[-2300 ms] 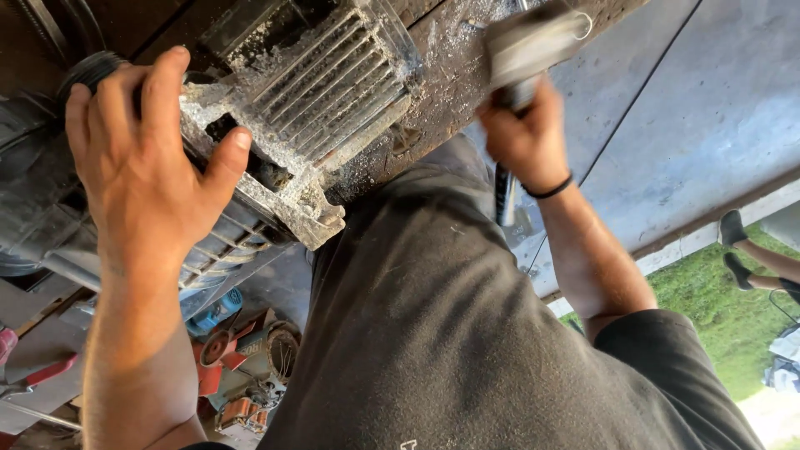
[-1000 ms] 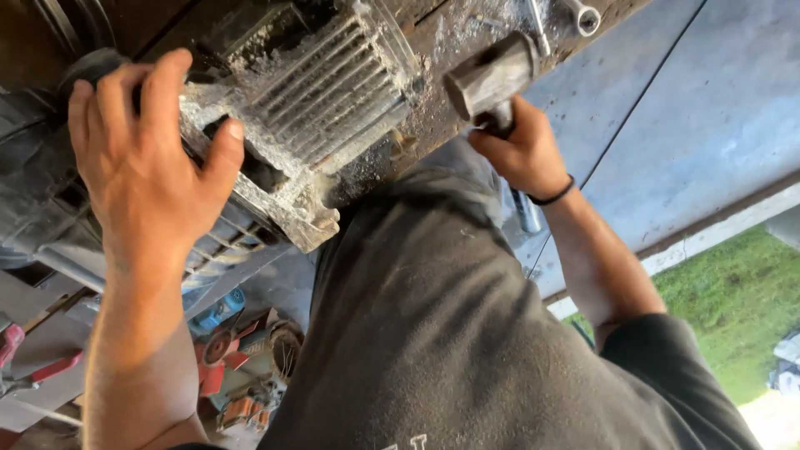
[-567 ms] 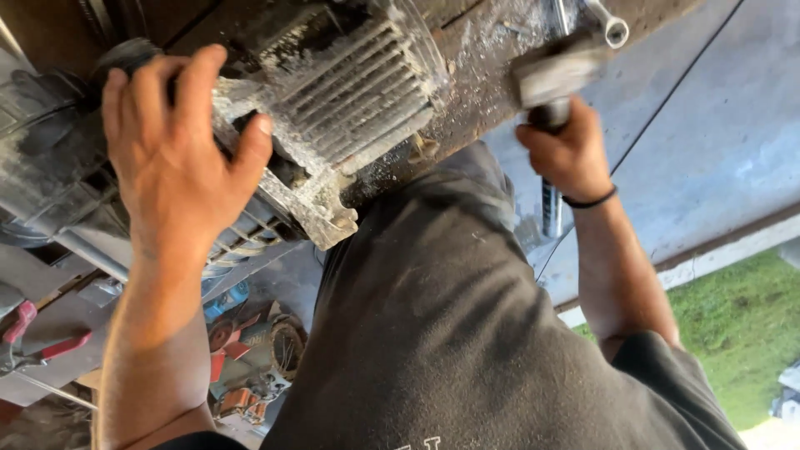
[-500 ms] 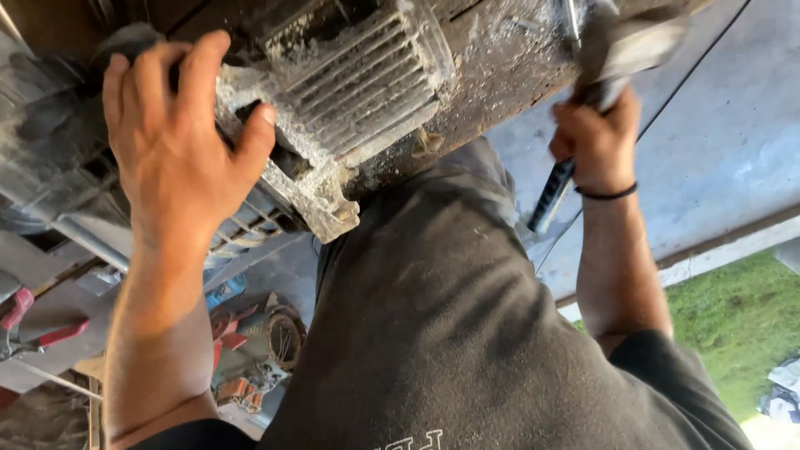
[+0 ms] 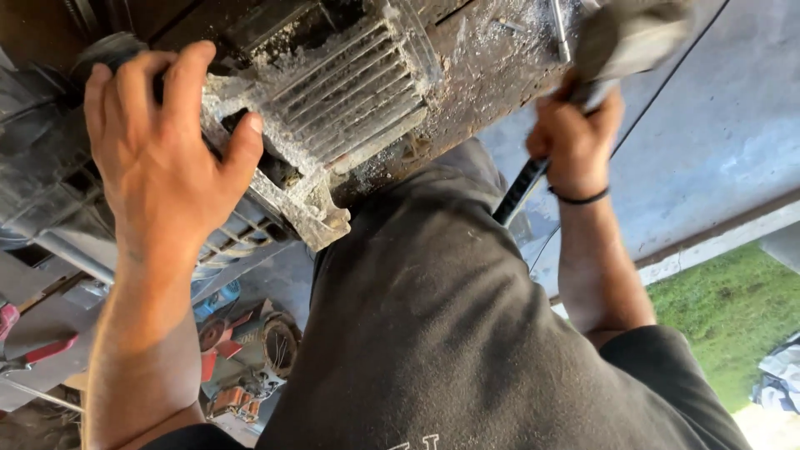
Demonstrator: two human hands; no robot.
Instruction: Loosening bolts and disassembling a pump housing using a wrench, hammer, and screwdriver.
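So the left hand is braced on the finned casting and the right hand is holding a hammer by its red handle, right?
Not quite: the handle is black, not red, as the head view shows. The left hand is braced on the finned casting, and the right hand grips the hammer.

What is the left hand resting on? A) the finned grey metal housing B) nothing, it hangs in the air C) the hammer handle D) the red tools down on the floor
A: the left hand lies spread, fingers open, against the corroded finned metal housing, while the right hand grips the hammer by its handle.
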